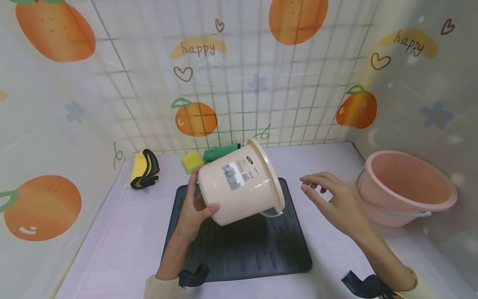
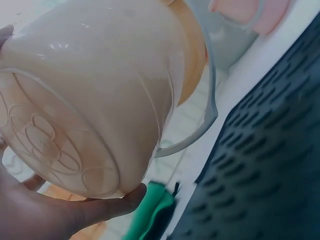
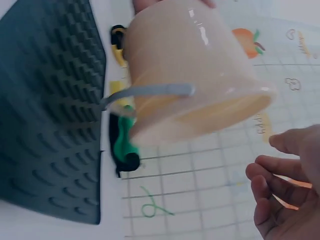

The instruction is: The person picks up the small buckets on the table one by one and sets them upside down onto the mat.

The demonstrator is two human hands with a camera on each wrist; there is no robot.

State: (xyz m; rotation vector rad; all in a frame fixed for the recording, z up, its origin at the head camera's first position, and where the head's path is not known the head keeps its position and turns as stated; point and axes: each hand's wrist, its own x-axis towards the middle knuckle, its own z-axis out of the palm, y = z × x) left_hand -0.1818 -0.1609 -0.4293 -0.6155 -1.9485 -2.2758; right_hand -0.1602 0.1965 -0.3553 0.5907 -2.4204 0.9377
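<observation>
A cream plastic bucket (image 1: 239,187) with a printed label is tilted on its side above the dark ridged mat (image 1: 257,257), its mouth facing right. My left hand (image 1: 192,211) grips it round the base, thumb on the near side. In the left wrist view the moulded flower on the bucket's bottom (image 2: 45,140) shows, and the grey handle (image 2: 212,100) hangs from the rim. To the right of the bucket's mouth, apart from it, my right hand (image 1: 336,199) hovers with fingers loosely bent and nothing in them.
At the right stands a pink bucket (image 1: 407,207) with a white handle. A yellow sponge (image 1: 192,162) and a green cloth-like roll (image 1: 220,153) lie behind the mat. Further left is a yellow and black roll (image 1: 143,170). Printed sheeting over a wire grid (image 1: 239,91) closes off the back.
</observation>
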